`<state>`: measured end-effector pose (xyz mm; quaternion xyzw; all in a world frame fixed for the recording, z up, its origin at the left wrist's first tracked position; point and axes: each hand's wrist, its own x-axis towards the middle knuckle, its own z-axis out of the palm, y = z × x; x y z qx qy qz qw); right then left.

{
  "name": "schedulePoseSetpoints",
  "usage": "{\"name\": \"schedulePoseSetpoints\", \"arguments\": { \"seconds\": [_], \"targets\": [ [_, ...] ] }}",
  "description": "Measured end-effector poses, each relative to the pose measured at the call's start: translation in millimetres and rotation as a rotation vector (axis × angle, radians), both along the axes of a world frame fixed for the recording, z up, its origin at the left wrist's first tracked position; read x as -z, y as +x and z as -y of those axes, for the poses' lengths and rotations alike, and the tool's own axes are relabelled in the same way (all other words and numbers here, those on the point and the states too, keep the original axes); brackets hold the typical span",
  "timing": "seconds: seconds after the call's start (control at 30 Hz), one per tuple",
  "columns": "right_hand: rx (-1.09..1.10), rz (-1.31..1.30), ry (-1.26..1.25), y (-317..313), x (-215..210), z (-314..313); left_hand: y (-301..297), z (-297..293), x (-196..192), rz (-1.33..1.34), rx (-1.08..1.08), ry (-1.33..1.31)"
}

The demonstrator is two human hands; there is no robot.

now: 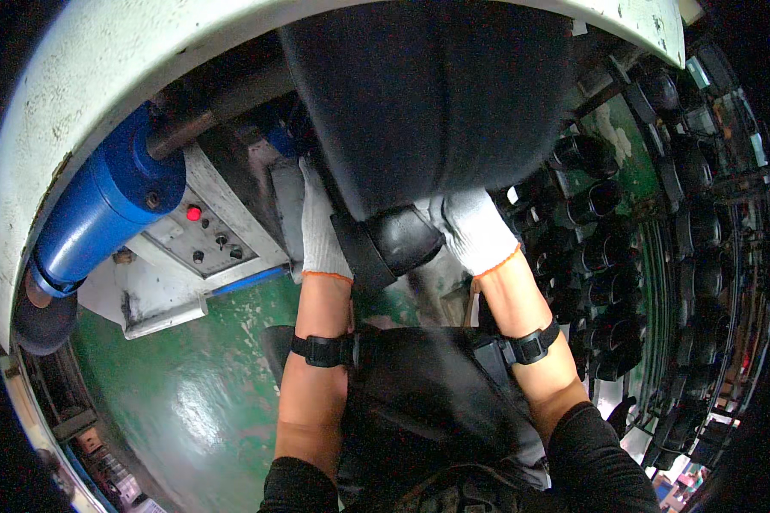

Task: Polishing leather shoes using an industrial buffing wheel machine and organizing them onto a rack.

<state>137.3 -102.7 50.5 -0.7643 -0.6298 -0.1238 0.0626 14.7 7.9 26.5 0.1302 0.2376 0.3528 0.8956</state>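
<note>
Head view: left hand flat against, right hand gripping black moulded part.

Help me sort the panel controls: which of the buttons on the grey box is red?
The round button at the upper left of the control panel; the ones right of and below it are dark.

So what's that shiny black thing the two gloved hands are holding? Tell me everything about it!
The black piece is small, rounded and glossy, like moulded rubber or leather, with a flat dark strap-like band beside it. It sits right under a big dark machine part, above the person's lap. The left hand in a white knit glove is beside it, and the right hand, gloved too, presses against its other side. Its far side is hidden.
</note>
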Motion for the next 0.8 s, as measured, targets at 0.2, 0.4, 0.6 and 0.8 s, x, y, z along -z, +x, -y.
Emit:
{"name": "schedulePoseSetpoints", "arguments": {
  "seconds": [0.2, 0.4, 0.6, 0.8],
  "targets": [
    [0.040, 0.010, -0.010, 8.7, 7.0, -2.7, -1.5, 8.6, -1.3, -0.034, 0.050, -0.010],
    [0.138, -0.179, -0.116, 3.5, -5.8, 1.7, -2.5, 11.1, 8.1, -0.071, -0.016, 0.093],
    [0.028, -0.103, 0.064, 0.3, -10.1, -3.0, -6.0, 0.9, 23.7, -0.267, -0.046, 0.040],
    [0.078, -0.736, 0.510, 16.7, 40.7, -14.7, 2.7, 14.0, -11.1, -0.433, -0.030, 0.241]
  ]
}}
